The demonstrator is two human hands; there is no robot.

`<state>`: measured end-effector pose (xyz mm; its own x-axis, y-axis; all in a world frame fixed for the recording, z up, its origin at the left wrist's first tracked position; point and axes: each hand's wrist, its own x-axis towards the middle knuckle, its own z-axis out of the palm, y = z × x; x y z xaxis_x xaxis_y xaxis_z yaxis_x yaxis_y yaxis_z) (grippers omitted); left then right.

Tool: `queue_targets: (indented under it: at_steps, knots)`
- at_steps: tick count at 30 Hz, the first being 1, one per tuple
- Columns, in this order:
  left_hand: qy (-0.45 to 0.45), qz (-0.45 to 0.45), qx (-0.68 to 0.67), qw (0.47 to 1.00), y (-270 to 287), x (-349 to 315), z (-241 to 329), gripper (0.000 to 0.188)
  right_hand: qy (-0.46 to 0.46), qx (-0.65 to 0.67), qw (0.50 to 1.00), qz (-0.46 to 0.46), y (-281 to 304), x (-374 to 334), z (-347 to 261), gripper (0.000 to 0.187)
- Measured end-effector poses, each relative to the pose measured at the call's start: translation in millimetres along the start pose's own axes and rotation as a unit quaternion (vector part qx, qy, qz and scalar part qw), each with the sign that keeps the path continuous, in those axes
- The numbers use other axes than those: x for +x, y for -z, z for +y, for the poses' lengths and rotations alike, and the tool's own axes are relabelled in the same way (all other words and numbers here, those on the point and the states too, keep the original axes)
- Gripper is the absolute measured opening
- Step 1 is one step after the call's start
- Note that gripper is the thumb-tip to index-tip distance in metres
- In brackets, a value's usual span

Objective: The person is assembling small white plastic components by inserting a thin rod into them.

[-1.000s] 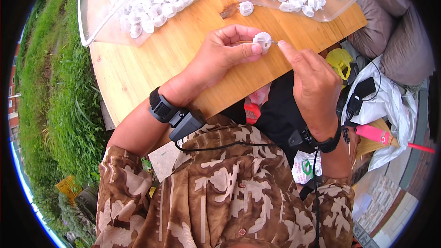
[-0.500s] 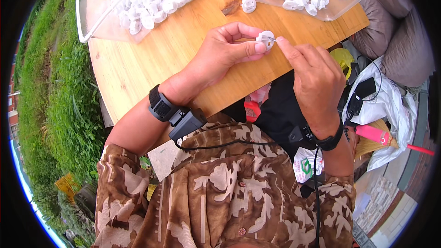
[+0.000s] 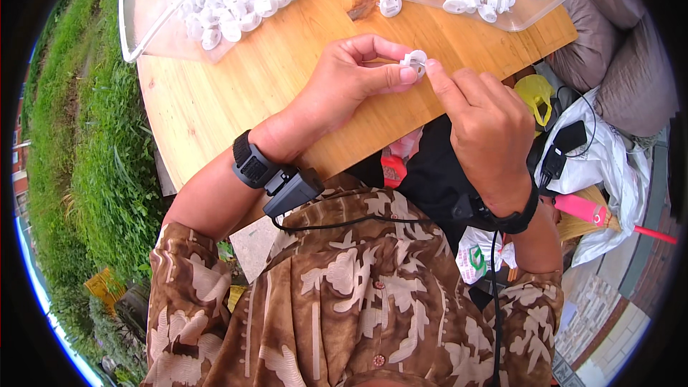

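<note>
Over the wooden table (image 3: 287, 111), my left hand (image 3: 355, 72) pinches a small round white plastic part (image 3: 415, 62) between thumb and fingertips. An opening shows in the face of the part. My right hand (image 3: 491, 125) is closed, its index fingertip right beside the part's right edge. Whatever its fingers hold is too small or too hidden to make out. A similar loose white part (image 3: 390, 5) lies on the table beyond my hands.
A clear plastic bin (image 3: 130, 21) full of similar white parts stands at the far left. Another clear bin (image 3: 530, 23) at the far right holds fewer. Right of the table are a yellow bag (image 3: 534, 92), white sacking (image 3: 609, 179) and grey cushions (image 3: 638, 79).
My right hand has shifted slightly left and down. The thin metal piece seen earlier between its fingertip and the white part hardly shows now. My left hand keeps its pinch.
</note>
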<state>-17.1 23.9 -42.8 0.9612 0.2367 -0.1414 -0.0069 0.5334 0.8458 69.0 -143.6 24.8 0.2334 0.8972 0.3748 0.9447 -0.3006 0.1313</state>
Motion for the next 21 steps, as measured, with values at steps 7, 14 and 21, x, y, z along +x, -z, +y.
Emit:
queue_targets:
  at_steps: [7, 14, 21]
  knots:
    - [0.016, 0.000, -0.007, 1.000, -1.2, 2.8, 4.6, 0.021, -0.017, 0.048, 0.999, 0.012, 3.9, 4.0, 10.6, 0.042]
    - [0.011, -0.010, -0.009, 1.000, 1.7, 2.1, 2.9, 0.021, -0.028, 0.055, 0.998, 0.023, 6.2, 0.3, 9.8, 0.043]
    - [0.008, -0.017, -0.004, 1.000, 1.4, 1.5, 2.5, 0.021, -0.010, 0.037, 0.999, 0.012, 4.8, 1.1, 10.2, 0.040]
